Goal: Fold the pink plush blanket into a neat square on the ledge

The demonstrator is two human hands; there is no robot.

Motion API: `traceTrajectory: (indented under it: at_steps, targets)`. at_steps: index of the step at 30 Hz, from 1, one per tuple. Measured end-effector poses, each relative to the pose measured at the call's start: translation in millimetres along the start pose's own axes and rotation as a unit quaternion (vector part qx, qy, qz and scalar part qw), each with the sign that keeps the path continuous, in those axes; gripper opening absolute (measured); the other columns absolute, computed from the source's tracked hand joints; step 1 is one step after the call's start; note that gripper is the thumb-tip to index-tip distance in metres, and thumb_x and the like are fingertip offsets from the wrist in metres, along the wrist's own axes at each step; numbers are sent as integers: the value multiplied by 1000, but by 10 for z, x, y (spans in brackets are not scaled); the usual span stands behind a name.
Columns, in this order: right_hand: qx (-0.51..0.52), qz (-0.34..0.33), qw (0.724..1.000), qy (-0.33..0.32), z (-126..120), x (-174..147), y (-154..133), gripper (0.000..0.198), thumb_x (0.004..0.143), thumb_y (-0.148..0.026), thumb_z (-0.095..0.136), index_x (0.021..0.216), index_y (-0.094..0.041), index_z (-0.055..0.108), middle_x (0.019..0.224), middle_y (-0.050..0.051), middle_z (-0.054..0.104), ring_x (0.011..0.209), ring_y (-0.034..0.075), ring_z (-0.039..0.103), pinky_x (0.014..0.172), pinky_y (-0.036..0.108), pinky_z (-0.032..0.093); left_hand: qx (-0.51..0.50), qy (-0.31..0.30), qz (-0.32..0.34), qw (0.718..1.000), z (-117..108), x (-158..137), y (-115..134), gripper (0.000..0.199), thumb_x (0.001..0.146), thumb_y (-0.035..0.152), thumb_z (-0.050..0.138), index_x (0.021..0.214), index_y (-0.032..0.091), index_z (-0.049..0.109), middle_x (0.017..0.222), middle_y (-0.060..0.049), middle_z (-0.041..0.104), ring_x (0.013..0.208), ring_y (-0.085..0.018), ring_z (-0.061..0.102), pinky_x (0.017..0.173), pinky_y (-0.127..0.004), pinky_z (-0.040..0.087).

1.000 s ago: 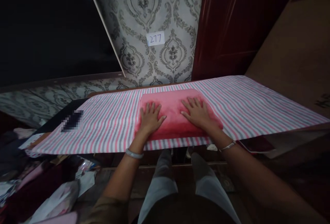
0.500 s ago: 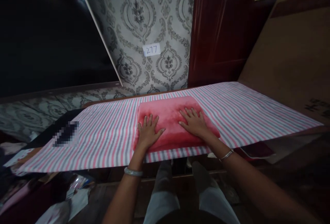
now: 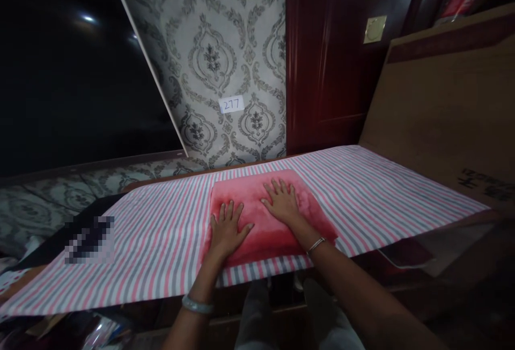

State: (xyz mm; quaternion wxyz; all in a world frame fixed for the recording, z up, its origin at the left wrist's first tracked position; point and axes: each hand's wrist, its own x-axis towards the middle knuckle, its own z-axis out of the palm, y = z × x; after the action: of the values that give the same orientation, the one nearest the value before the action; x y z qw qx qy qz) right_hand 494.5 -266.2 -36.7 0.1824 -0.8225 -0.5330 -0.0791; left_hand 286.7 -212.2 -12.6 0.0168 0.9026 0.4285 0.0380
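A folded, plush red-pink cloth (image 3: 253, 237) lies flat in the middle of a striped pink, grey and white sheet (image 3: 161, 248). On the cloth's left side rests my left hand (image 3: 228, 230), fingers spread and palm down. My right hand (image 3: 282, 202) lies flat on its upper right part, fingers also apart. Neither hand grips anything. The cloth's front edge sits close to the front edge of the sheet. What kind of cloth it is, such as a blanket or a garment, I cannot make out.
A large dark screen (image 3: 80, 71) stands at the left, before a patterned wall (image 3: 225, 33) bearing a paper marked 277 (image 3: 231, 104). A cardboard box (image 3: 442, 114) borders the right side. A blurred dark object (image 3: 90, 240) lies on the sheet's left end.
My right hand has slid leftward over the cloth, closer to my left hand. My left hand stays on the left side. The view has tilted up, so everything appears lower.
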Motion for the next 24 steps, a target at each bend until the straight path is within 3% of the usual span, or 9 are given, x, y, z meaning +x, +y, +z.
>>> traceTrajectory:
  at_steps: [4, 7, 11, 16, 18, 21, 24]
  targets:
    - [1, -4, 1000, 10, 13, 3, 4, 60, 99, -54, 41, 154, -27, 40, 163, 9, 27, 150, 34, 19, 119, 58, 9, -15, 13, 21, 1000, -340, 299, 168, 60, 95, 57, 41, 145, 24, 50, 157, -15, 42, 146, -34, 36, 117, -57, 27]
    - [0, -2, 1000, 18, 3, 16, 1, 59, 100, -53, 41, 153, -28, 40, 162, 9, 29, 150, 34, 19, 118, 59, 10, -44, 63, 36, 996, -489, 655, 363, 56, 100, 48, 33, 149, 23, 45, 157, -13, 42, 147, -28, 36, 118, -54, 27]
    - [1, 3, 1000, 15, 40, 2, 13, 59, 100, -53, 40, 153, -29, 40, 162, 8, 30, 150, 33, 20, 118, 58, 11, -20, 81, -3, 996, -237, 982, 442, 55, 100, 41, 33, 151, 21, 42, 160, -13, 36, 149, -31, 29, 119, -64, 16]
    - [5, 12, 1000, -24, -29, 33, 1, 61, 99, -54, 41, 155, -30, 37, 164, 6, 26, 151, 32, 16, 119, 57, 10, 4, 120, -22, 993, 175, 1029, 351, 56, 101, 41, 31, 152, 20, 41, 160, -11, 36, 150, -32, 27, 121, -63, 12]
    - [3, 12, 997, -71, -168, 144, -14, 61, 98, -54, 45, 153, -29, 40, 162, 7, 30, 149, 33, 23, 118, 56, 18, 6, 126, -20, 992, 195, 1014, 344, 56, 101, 41, 31, 152, 22, 42, 160, -10, 37, 150, -31, 28, 121, -63, 13]
    - [1, 13, 993, -120, -407, 391, -7, 55, 97, -50, 48, 146, -26, 50, 149, 13, 50, 136, 33, 45, 111, 52, 32, 6, 127, -19, 992, 154, 1007, 357, 56, 101, 40, 30, 152, 22, 41, 159, -10, 38, 149, -31, 29, 121, -63, 14]
    - [-11, 17, 998, -56, -451, 546, 74, 55, 101, -50, 38, 149, -25, 46, 147, 14, 51, 136, 34, 42, 113, 56, 25, -3, 124, -22, 992, 145, 1024, 357, 57, 100, 41, 30, 152, 21, 41, 160, -10, 37, 150, -31, 28, 121, -63, 14]
